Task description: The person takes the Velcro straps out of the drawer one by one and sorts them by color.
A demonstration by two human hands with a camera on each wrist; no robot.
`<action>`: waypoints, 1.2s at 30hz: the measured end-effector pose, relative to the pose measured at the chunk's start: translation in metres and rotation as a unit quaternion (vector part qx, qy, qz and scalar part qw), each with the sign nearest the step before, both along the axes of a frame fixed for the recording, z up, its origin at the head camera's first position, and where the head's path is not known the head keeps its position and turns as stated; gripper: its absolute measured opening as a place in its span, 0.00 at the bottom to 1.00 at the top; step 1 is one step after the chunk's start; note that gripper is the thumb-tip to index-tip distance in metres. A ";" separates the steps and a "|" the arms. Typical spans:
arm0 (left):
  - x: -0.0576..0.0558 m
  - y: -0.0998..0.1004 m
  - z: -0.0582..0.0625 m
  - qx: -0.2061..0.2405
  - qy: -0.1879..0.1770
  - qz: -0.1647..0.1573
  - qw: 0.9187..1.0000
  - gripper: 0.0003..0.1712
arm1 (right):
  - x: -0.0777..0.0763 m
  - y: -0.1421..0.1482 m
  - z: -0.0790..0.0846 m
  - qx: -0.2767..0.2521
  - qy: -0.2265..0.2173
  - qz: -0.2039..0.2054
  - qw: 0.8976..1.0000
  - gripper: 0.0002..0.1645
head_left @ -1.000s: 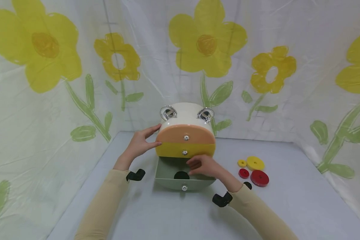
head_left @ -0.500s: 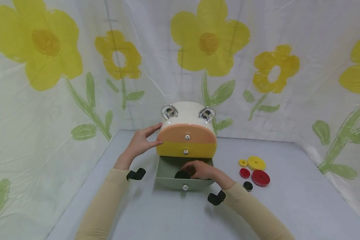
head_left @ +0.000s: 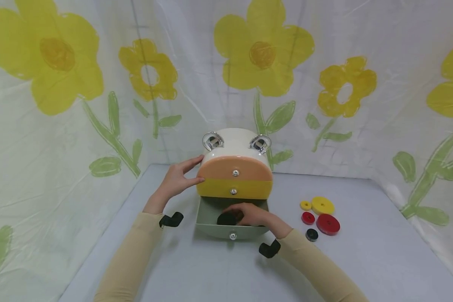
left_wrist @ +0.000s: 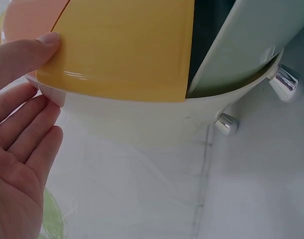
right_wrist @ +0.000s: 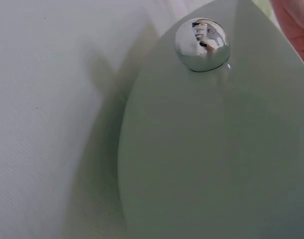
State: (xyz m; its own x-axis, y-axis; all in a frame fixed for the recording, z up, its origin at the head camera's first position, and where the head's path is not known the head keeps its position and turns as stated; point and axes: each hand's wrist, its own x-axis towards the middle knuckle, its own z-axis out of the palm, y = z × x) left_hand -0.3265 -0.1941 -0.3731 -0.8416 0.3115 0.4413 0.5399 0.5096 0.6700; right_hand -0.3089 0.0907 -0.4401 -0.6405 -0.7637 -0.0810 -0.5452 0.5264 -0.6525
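A small frog-shaped chest of drawers has a white body (head_left: pixel 235 142), a peach drawer (head_left: pixel 219 167), a yellow drawer (head_left: pixel 215 188) and a pulled-out green drawer (head_left: pixel 207 230). My left hand (head_left: pixel 175 182) rests at its left side. In the left wrist view the thumb (left_wrist: pixel 47 40) touches the front by the peach-yellow seam, with fairly straight fingers along the side. Inside the green drawer, my right hand (head_left: pixel 251 214) pinches a black disc (head_left: pixel 225 218) with curled fingers; the fingertips are partly hidden. The right wrist view shows mostly the drawer front (right_wrist: pixel 207 149).
Right of the chest on the table (head_left: pixel 362 251) lie a small yellow disc (head_left: pixel 305 205), a large yellow disc (head_left: pixel 322 206), a small red disc (head_left: pixel 308 217), a large red disc (head_left: pixel 328 224) and a small black disc (head_left: pixel 311 235). A flowered curtain (head_left: pixel 196 84) stands behind.
My right hand has reached lower and further left into the green drawer, its fingers closing on the black disc, which has shifted slightly left. The left hand stays in place.
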 end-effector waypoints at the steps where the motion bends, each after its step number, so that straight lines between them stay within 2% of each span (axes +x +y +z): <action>1: 0.000 0.000 0.000 -0.001 0.000 0.000 1.000 0.39 | 0.001 0.000 0.001 0.001 0.001 0.000 1.000 0.33; 9: 0.001 0.000 0.000 -0.005 -0.007 0.005 1.000 0.39 | 0.004 -0.002 0.003 0.008 0.019 -0.001 1.000 0.34; 16: 0.001 0.000 0.000 -0.004 -0.009 0.004 1.000 0.39 | 0.002 0.002 0.004 0.019 0.098 -0.001 0.995 0.30; 19: 0.001 0.001 0.000 -0.004 -0.011 0.004 1.000 0.40 | 0.001 0.006 0.006 0.012 0.112 -0.006 0.994 0.30; 25: 0.002 -0.001 0.003 0.000 -0.002 0.001 1.000 0.40 | 0.001 0.019 0.017 -0.030 0.108 -0.022 0.993 0.31; 32: 0.001 -0.003 0.002 -0.005 -0.001 0.001 1.000 0.40 | 0.008 0.036 0.031 -0.050 0.057 -0.063 0.995 0.33; 36: 0.001 -0.004 0.001 -0.004 0.000 0.002 1.000 0.40 | 0.013 0.045 0.037 -0.062 0.055 -0.076 0.994 0.34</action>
State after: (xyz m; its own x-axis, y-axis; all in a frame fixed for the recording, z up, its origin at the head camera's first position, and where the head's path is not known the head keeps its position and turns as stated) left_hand -0.3258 -0.1986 -0.3722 -0.8428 0.3124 0.4383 0.5379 0.5172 0.6657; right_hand -0.2962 0.1361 -0.4030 -0.7495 -0.6565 0.0851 -0.5368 0.5275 -0.6585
